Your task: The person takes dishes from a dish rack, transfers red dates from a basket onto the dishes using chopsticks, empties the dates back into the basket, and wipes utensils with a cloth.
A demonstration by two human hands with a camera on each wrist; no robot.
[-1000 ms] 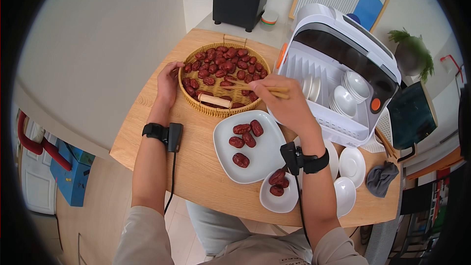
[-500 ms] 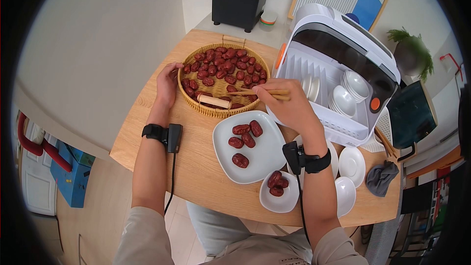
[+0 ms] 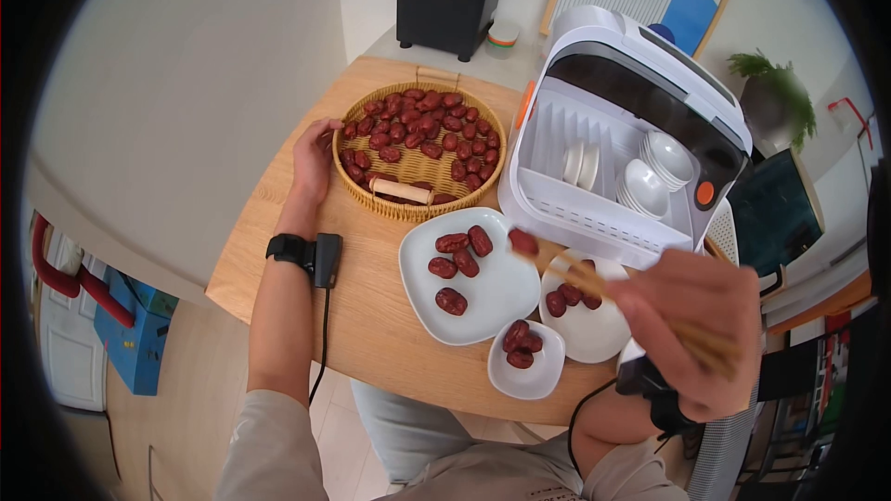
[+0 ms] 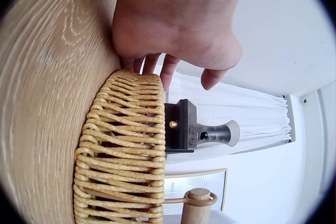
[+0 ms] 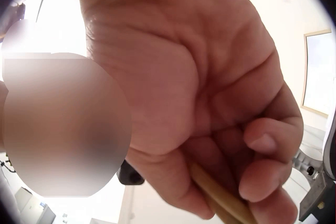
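My right hand (image 3: pixel 691 320) grips a pair of wooden chopsticks (image 3: pixel 575 274), whose tips pinch one red date (image 3: pixel 522 241) above the gap between two plates. In the right wrist view, curled fingers hold the chopsticks (image 5: pixel 223 195). My left hand (image 3: pixel 314 153) rests at the left rim of a woven basket (image 3: pixel 380 205) of red dates, its fingers loosely extended behind the wicker wall (image 4: pixel 123 145) in the left wrist view. Several dates lie on the square white plate (image 3: pixel 501 301), a few on the round plate (image 3: pixel 594 339), others in the small white dish (image 3: pixel 548 373).
A white dish cabinet (image 3: pixel 594 232) with an open lid stands at the right, holding bowls (image 3: pixel 642 190) and small dishes upright in its slots. Behind the table is a black machine (image 3: pixel 445 9). A dark green board (image 3: pixel 778 204) stands at the far right.
My right hand has lifted a date from the basket with the chopsticks and swung right and nearer to me. The round plate with its dates now shows. My left hand stays at the basket.
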